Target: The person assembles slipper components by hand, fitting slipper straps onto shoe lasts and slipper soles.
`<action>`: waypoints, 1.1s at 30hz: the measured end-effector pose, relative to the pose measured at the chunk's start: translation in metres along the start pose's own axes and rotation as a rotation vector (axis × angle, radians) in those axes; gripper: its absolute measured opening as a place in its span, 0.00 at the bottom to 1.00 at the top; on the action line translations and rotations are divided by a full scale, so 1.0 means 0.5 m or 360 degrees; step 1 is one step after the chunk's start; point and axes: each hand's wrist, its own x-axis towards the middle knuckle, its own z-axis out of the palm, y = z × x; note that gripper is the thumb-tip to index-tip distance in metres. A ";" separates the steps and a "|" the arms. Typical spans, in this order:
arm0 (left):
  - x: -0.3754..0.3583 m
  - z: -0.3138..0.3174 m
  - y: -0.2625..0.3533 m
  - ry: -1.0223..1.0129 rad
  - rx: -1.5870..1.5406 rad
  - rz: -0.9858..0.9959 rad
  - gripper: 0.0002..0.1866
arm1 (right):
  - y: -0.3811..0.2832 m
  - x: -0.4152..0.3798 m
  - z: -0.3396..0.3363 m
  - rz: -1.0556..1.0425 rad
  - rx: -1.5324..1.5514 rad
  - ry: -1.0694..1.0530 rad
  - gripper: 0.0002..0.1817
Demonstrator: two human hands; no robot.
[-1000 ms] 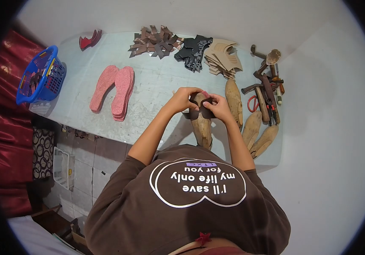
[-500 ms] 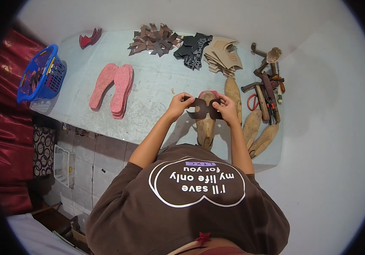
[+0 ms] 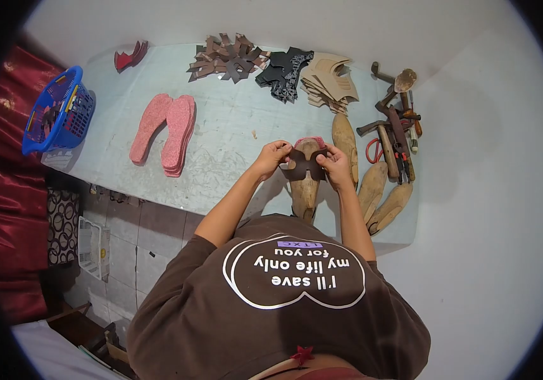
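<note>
My left hand [image 3: 274,158] pinches one end of a dark brown X-shaped sandal upper [image 3: 301,168]. The opposite end is gripped by my right hand [image 3: 336,166], thumb on top. The upper lies across a wooden shoe last [image 3: 304,194] that points toward my body. Around the last's far end shows a pink speckled insole [image 3: 312,139]. Just right of my right hand rests another wooden last [image 3: 345,136]; more lasts [image 3: 373,185] lie nearer the table's right edge.
Pink soles [image 3: 173,136] lie stacked at left on the pale table [image 3: 221,126]. At the back are brown pieces [image 3: 227,57], black pieces [image 3: 282,76] and beige pieces [image 3: 330,79]. Hammers [image 3: 386,149] and red-handled scissors [image 3: 374,151] sit at right. A blue basket [image 3: 72,120] stands far left.
Both hands still hold the sandal upper. Its shape over the last has shifted, with its left side now curved closer around the wood. My left hand has moved slightly right.
</note>
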 end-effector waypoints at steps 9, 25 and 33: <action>-0.020 0.054 0.015 0.0177 0.0589 0.0369 0.15 | 0.009 -0.008 -0.012 -0.0068 0.0042 0.0110 0.27; -0.037 0.047 0.106 -0.0294 0.0879 0.0091 0.30 | 0.017 -0.007 0.009 0.0118 -0.0186 0.0125 0.18; -0.027 -0.007 0.110 -0.0582 0.0814 -0.0087 0.31 | 0.031 0.011 0.042 0.0132 -0.0569 0.0139 0.21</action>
